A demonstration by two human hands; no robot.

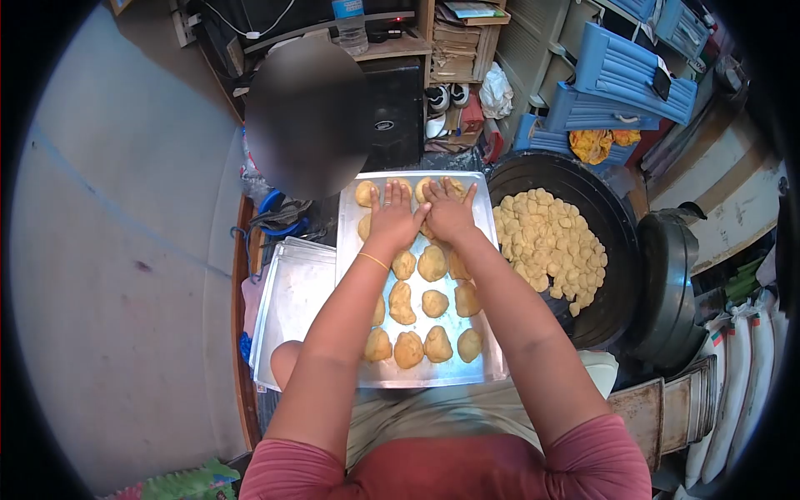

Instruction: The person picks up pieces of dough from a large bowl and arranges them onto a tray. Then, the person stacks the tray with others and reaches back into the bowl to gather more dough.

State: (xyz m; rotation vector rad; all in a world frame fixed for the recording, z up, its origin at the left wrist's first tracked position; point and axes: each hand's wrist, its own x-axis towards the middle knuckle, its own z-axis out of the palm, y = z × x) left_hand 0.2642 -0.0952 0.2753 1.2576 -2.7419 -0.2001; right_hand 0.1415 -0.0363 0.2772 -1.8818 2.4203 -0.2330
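Rows of pale yellow dough pieces (432,263) lie on a metal tray (492,367) in front of me. My left hand (395,218) lies palm down with fingers spread over dough near the tray's far side. Beside it, thumbs close together, my right hand (447,212) also rests flat with spread fingers on dough in the far rows. The pieces under both palms are mostly hidden. Right of the tray, a large round black basin (604,187) holds a heap of small dough pieces (550,242).
Another metal tray (287,275) sits partly under the first at the left. A blue container (279,212) stands beyond it. Blue plastic drawers (625,67) are at the back right, and white sacks (733,383) and stacked old trays (667,408) at the right.
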